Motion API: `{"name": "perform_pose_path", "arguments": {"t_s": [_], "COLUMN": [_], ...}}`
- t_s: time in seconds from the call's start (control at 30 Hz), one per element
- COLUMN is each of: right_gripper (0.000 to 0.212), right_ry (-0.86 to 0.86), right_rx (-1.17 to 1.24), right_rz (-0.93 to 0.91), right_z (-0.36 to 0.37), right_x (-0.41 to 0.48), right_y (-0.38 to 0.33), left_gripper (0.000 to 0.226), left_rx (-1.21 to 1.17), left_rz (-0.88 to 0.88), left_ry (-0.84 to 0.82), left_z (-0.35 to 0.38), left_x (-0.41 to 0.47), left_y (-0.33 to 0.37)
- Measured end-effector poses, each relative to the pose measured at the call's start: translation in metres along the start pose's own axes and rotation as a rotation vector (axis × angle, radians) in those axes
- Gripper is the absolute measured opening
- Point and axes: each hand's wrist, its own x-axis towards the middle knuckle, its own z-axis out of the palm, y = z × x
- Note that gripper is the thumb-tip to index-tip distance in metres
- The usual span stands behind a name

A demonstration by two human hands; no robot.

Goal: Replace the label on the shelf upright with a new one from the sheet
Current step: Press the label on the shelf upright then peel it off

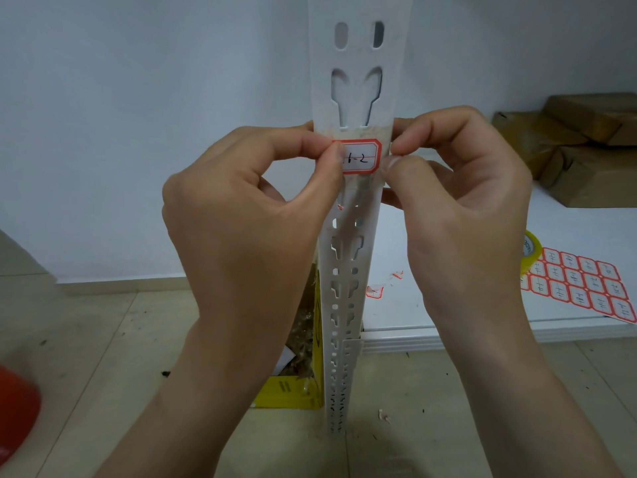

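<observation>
A white perforated shelf upright (351, 81) rises through the middle of the view. On it is a red-bordered white label (361, 157) with handwriting, under a strip of clear tape. My left hand (248, 215) pinches the label's left edge with thumb and forefinger. My right hand (458, 201) pinches the tape at the upright's right edge, beside the label. The sheet of red-bordered labels (582, 286) lies on the white shelf board (448, 315) at the right.
A roll of yellowish tape (531, 251) sits by the sheet. Torn label scraps (375, 291) lie on the board. Brown cardboard packages (572, 146) are stacked at the back right. A yellow box (293, 388) stands behind the upright on the tiled floor; a red object (17, 405) is at the lower left.
</observation>
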Motion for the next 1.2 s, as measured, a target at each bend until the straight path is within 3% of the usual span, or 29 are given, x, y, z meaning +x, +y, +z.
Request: {"name": "perform_pose_path", "arguments": {"t_s": [0.43,0.7,1.2], "right_gripper": [0.020,0.018,0.018], "right_ry": [-0.011,-0.020,-0.003], "right_rx": [0.015,0.025,-0.008], "right_rz": [0.000,0.005,0.009], "right_z": [-0.002,-0.002,-0.002], "right_x": [0.001,0.000,0.000], "right_y": [-0.001,-0.002,-0.001], "left_gripper": [0.012,0.015,0.013], "left_rx": [0.000,0.041,0.093], "left_rz": [0.094,0.262,0.300], "left_ry": [0.087,0.174,0.241], "left_z": [0.008,0.016,0.018], "left_x": [-0.004,-0.011,-0.013], "left_y": [-0.011,-0.029,-0.035]}}
